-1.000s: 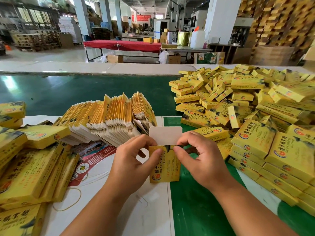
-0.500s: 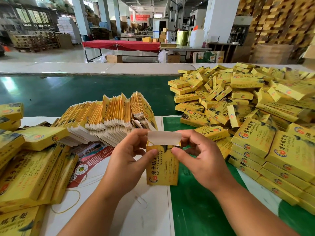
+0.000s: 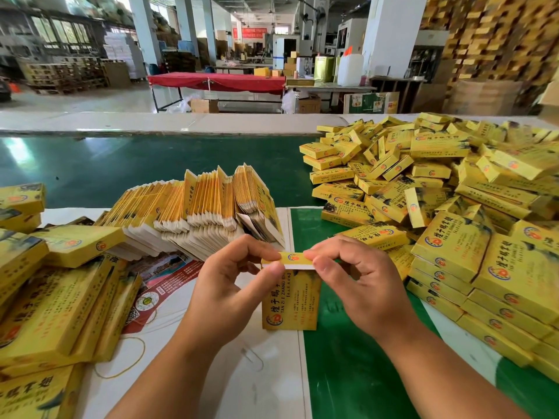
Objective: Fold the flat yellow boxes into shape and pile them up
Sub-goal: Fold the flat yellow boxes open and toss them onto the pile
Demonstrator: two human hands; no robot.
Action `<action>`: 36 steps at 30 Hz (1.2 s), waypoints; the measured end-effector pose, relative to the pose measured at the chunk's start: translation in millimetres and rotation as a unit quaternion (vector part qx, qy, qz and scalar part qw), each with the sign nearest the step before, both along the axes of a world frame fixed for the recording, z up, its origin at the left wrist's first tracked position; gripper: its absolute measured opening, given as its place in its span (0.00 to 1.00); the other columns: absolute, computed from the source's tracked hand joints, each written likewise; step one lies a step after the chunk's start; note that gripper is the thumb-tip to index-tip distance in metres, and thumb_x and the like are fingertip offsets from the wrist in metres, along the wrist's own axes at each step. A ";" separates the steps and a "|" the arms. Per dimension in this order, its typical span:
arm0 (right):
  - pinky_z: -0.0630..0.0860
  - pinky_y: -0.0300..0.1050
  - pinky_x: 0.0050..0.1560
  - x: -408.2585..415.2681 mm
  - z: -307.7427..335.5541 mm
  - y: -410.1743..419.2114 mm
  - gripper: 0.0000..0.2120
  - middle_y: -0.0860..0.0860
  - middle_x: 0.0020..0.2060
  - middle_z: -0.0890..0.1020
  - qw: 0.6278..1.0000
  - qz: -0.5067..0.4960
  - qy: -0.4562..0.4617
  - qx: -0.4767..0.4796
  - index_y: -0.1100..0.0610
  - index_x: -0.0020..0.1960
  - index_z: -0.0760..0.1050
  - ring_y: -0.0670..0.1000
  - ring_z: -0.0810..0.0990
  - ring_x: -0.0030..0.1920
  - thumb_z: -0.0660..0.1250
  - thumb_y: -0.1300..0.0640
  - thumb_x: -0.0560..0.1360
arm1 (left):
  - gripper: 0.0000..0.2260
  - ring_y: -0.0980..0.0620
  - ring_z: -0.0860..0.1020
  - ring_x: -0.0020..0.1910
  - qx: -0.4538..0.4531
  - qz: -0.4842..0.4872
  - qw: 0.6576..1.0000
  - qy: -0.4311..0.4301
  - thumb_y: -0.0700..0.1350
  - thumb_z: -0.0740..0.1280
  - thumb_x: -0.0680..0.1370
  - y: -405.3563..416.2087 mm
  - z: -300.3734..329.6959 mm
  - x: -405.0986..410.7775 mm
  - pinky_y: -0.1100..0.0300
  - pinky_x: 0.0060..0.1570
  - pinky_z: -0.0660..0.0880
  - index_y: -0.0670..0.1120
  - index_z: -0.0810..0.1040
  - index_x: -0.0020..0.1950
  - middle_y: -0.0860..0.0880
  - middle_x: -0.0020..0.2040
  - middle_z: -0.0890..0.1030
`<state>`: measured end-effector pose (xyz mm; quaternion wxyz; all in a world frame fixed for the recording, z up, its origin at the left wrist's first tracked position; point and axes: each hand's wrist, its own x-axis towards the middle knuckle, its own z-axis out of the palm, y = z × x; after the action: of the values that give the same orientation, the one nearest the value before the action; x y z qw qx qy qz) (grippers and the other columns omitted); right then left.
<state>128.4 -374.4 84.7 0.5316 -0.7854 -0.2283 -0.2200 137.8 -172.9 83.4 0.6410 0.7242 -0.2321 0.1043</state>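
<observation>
1. Big factory hall with pillars and stacked pallets sits far behind the tabletop (image 3: pixel 263 385), which is white on one side and green on the other.
2. Both hands hold one yellow box (image 3: pixel 292 297) upright between them, its bottom edge down by the tabletop, so it looks steady while the top gets closed.
3. The left hand (image 3: pixel 230 285) pinches the left end of the top flap (image 3: pixel 290 257), thumb in front and fingers on top.
4. The right hand (image 3: pixel 360 282) pinches the right end of the same flap the same way. The two hands are close together, one at each end, probably so the flap bends down evenly.
5. The flap is bent over the top of the box, and a thin white edge shows under it, so I think it is not fully tucked in yet.
6. Beyond the left hand stands a row of flat boxes (image 3: pixel 196 213), leaning on edge, near enough to grab the next one.
7. Out past the right hand lies a big pile of folded boxes (image 3: pixel 438 182), likely where this one goes when done.
8. More yellow boxes (image 3: pixel 54 291) lie far off on the left-hand side.
</observation>
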 end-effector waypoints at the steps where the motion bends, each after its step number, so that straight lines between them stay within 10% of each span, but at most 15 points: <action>1: 0.80 0.42 0.41 0.2 0.0 0.3 0.12 0.43 0.44 0.83 1.000 -0.002 -0.002 -0.002 0.51 0.49 0.84 0.49 0.82 0.48 0.65 0.46 0.76 | 0.09 0.45 0.81 0.48 0.004 0.005 1.000 0.001 0.57 0.69 0.71 -0.2 0.1 0.8 0.39 0.45 0.79 0.53 0.81 0.45 0.50 0.47 0.83; 20: 0.78 0.37 0.36 -1.4 -4.4 6.7 0.08 0.44 0.40 0.83 0.998 -0.060 0.001 0.002 0.54 0.48 0.82 0.45 0.82 0.41 0.69 0.51 0.74 | 0.08 0.51 0.80 0.49 0.054 0.065 0.996 0.019 0.49 0.68 0.74 -5.7 -5.8 2.0 0.50 0.46 0.80 0.57 0.78 0.53 0.55 0.47 0.82; 28: 0.77 0.34 0.35 -4.6 -8.6 22.7 0.07 0.44 0.39 0.83 0.991 -0.110 -0.024 0.070 0.56 0.47 0.82 0.45 0.83 0.39 0.70 0.53 0.75 | 0.34 0.63 0.73 0.56 0.169 0.179 0.967 -0.059 0.64 0.70 0.65 -30.4 -18.6 -9.3 0.69 0.50 0.73 0.56 0.67 0.68 0.61 0.56 0.72; 36: 0.79 0.38 0.37 -6.3 -12.1 32.8 0.05 0.47 0.39 0.83 0.991 -0.107 -0.038 0.073 0.58 0.46 0.81 0.48 0.83 0.40 0.70 0.56 0.74 | 0.33 0.59 0.74 0.52 0.188 0.203 0.958 -0.072 0.58 0.74 0.65 -32.4 -20.6 -6.4 0.69 0.46 0.70 0.53 0.67 0.67 0.58 0.54 0.75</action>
<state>122.1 -341.6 72.6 0.5522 -0.7553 -0.1461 -0.3214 131.5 -205.3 62.8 0.4398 0.8542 -0.1414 0.2385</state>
